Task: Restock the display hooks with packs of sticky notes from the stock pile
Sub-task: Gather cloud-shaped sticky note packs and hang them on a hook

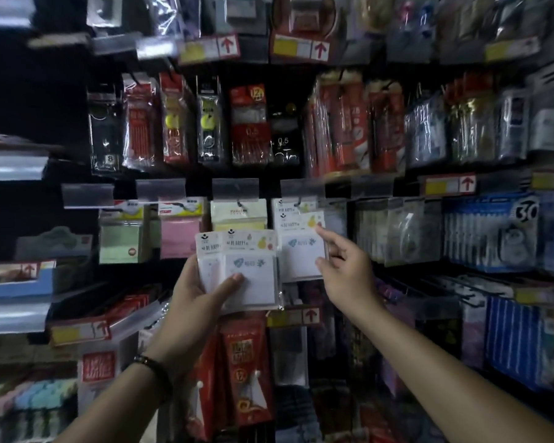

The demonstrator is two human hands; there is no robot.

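My left hand (202, 287) grips a small fanned stack of white sticky-note packs (251, 270) printed "BE HAPPY", thumb across the front pack. To its right, matching white packs (301, 247) hang on a display hook (298, 204). My right hand (343, 260) is beside the hanging packs, index finger and thumb spread and touching their right edge, holding nothing. Green (120, 243), pink (178, 236) and yellow (239, 215) sticky-note packs hang on hooks further left.
Pen packs (250, 123) hang in the row above. Blue packaged items (490, 231) fill hooks at the right. Red packs (245, 369) hang below my left hand. Price-tag holders (235, 187) jut out above each hook. Shelf edges (13, 167) stick out at the left.
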